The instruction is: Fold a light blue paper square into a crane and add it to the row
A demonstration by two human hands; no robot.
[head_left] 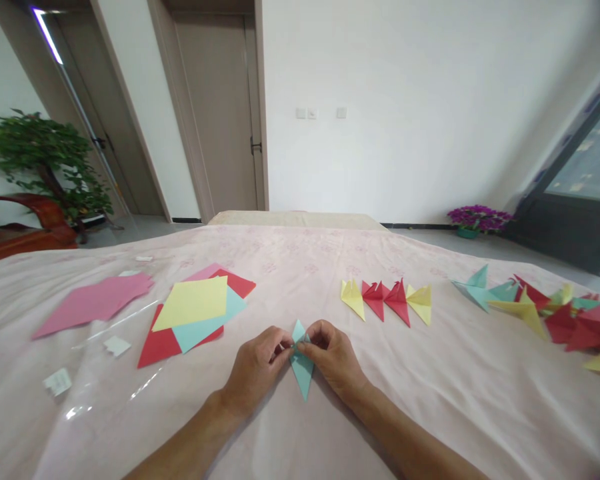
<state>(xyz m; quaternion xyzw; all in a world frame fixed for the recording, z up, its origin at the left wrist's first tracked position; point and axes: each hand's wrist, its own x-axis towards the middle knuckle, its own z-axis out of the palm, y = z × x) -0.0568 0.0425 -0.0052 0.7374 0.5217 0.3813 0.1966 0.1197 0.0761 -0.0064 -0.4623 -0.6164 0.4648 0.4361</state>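
A small teal folded paper piece [301, 365] lies on the pink tablecloth [300, 267], pointed towards me. My left hand [257, 368] pinches its upper left edge with closed fingers. My right hand [334, 358] pinches the upper right edge in the same way. Both hands meet at the top of the piece, and its lower tip sticks out between my wrists.
A stack of yellow, teal and red square sheets [195, 312] lies to the left, with pink sheets [97, 300] and a clear plastic wrapper [105, 360] beyond. A row of folded pieces [387, 300] sits ahead right; a larger pile [555, 313] lies far right.
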